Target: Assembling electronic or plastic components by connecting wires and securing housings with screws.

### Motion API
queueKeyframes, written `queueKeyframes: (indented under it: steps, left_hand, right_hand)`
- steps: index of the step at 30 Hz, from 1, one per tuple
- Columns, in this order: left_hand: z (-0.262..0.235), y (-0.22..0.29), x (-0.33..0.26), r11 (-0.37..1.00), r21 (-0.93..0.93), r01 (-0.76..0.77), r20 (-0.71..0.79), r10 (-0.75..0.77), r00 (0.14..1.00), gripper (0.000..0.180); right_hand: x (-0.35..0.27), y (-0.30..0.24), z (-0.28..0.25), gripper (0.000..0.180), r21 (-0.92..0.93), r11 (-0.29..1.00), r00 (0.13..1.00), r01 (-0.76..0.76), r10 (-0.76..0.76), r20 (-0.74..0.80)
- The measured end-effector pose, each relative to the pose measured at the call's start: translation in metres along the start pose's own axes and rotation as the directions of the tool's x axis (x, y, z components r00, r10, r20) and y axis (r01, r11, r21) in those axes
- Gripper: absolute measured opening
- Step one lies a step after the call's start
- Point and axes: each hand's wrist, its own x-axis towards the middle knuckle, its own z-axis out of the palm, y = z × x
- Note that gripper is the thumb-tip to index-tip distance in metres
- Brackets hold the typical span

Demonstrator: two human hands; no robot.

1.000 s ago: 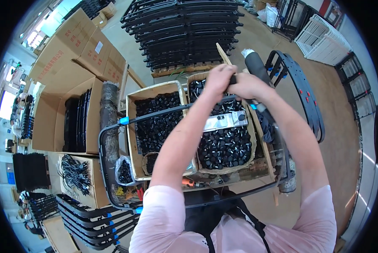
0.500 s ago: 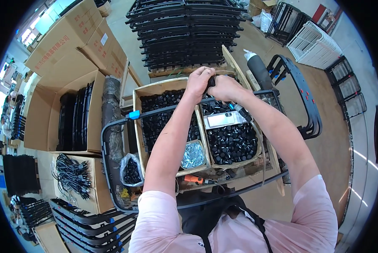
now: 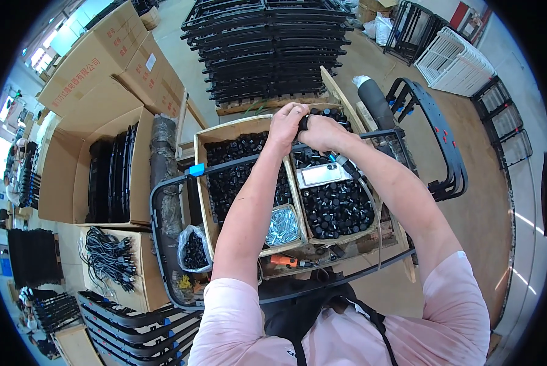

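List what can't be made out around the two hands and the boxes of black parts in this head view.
- The small black part between the left hand and right hand: fingers cover it, so its shape is unclear.
- The black frame: its near edge is hidden behind the person's arms and chest.
- The black parts in the right wooden box: too small to identify.
- The bag of silver pieces: too small to tell apart.
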Motion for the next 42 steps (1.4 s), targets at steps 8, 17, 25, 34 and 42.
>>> queueKeyframes:
  steps: [8,17,25,34,42]
  left_hand:
    - [0.0,-0.01,-0.003,0.999,-0.04,0.0,-0.012,0.0,1.0,0.017]
    - [-0.006,-0.01,0.004,0.993,-0.111,0.05,0.019,-0.048,0.999,0.02]
    - [-0.002,0.007,0.018,0.998,-0.06,0.035,0.106,-0.028,0.994,0.016]
    - [0.029,0.039,-0.059,0.996,-0.059,0.06,0.203,-0.047,0.978,0.018]
    - [0.085,0.006,-0.246,0.955,-0.136,0.262,0.295,-0.214,0.931,0.021]
  right_hand:
    - [0.028,0.016,0.012,0.026,0.266,0.96,0.991,-0.09,0.061,0.117]
    - [0.038,0.008,0.011,0.023,0.338,0.941,0.997,-0.028,0.002,0.076]
    - [0.043,0.012,0.0,0.02,0.386,0.922,0.999,-0.009,-0.012,0.05]
    - [-0.077,-0.001,-0.01,0.019,0.196,0.979,0.999,-0.052,0.048,0.02]
    - [-0.258,0.024,0.043,0.045,-0.105,0.994,0.994,-0.02,0.031,0.103]
